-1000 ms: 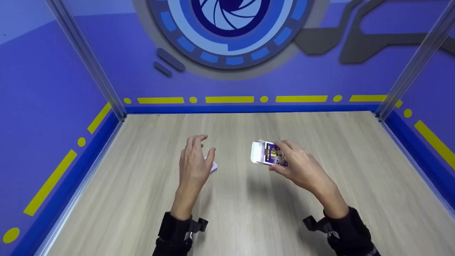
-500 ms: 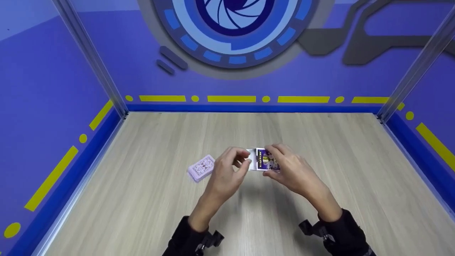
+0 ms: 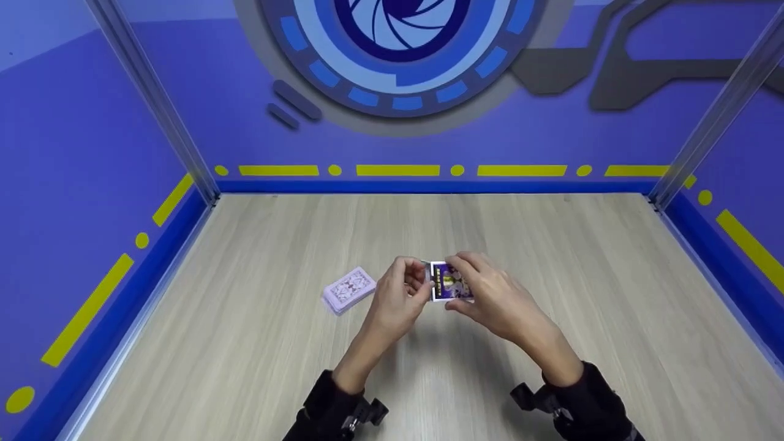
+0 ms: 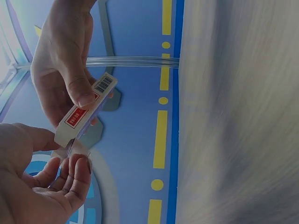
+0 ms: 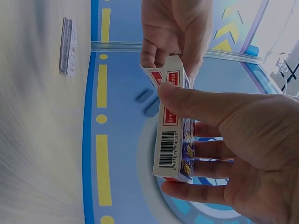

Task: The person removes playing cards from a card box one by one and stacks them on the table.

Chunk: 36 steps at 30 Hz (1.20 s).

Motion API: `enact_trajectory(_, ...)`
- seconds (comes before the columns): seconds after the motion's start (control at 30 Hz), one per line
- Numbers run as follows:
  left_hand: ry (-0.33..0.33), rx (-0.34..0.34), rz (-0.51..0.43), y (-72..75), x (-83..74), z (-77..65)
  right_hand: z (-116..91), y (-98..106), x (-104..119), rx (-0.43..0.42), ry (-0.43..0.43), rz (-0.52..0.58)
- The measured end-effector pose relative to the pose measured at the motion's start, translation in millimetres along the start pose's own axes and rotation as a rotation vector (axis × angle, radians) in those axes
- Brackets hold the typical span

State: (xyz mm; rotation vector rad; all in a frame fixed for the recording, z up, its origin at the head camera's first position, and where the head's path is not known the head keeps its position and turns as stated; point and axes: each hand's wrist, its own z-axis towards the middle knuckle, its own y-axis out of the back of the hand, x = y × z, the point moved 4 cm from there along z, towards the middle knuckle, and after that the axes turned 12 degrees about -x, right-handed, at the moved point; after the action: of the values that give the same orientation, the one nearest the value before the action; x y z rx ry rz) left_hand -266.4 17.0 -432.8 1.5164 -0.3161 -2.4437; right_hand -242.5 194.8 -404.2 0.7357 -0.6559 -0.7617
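Observation:
My right hand grips a small playing card box by its long edges, off the table. The box has a purple printed face; the right wrist view shows its white side with a barcode. At the box's open left end, my left hand pinches the end flap with curled fingers, partly hiding it. A side flap sticks outward in the right wrist view. Left of my left hand, a deck of playing cards lies on the table, pink patterned backs up, slightly uneven.
The wood-grain table is bounded by blue-purple printed panels at the back and both sides. Metal corner posts stand at the back left and back right. Black camera straps circle both wrists.
My left hand has moved right from above the deck to the box's flap, uncovering the deck. My right hand has brought the box slightly left and nearer. The flap, extended earlier, now appears folded more upright.

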Motion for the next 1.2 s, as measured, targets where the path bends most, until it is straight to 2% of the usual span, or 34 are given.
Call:
enact_trajectory(0.2,0.047,0.010,0.001,0.0,4.5,1.3,0,0,2,0.002,0.012,0.004)
enact_trajectory(0.67,0.071,0.015,-0.009,-1.1,10.1,2.1,-1,-5,1,0.008,0.025,0.007)
enact_trajectory(0.8,0.048,0.024,-0.039,-0.2,8.5,1.9,0,-6,-2,0.005,0.025,-0.010)
enact_trajectory(0.93,0.029,0.024,-0.036,5.0,6.4,2.8,0,-6,-5,0.005,0.017,-0.033)
enact_trajectory(1.07,0.038,0.019,-0.016,13.5,0.8,5.0,1,-6,-7,0.005,-0.002,-0.034)
enact_trajectory(1.2,0.010,0.017,0.054,22.8,-6.8,6.9,1,-6,-8,0.003,-0.013,-0.021)
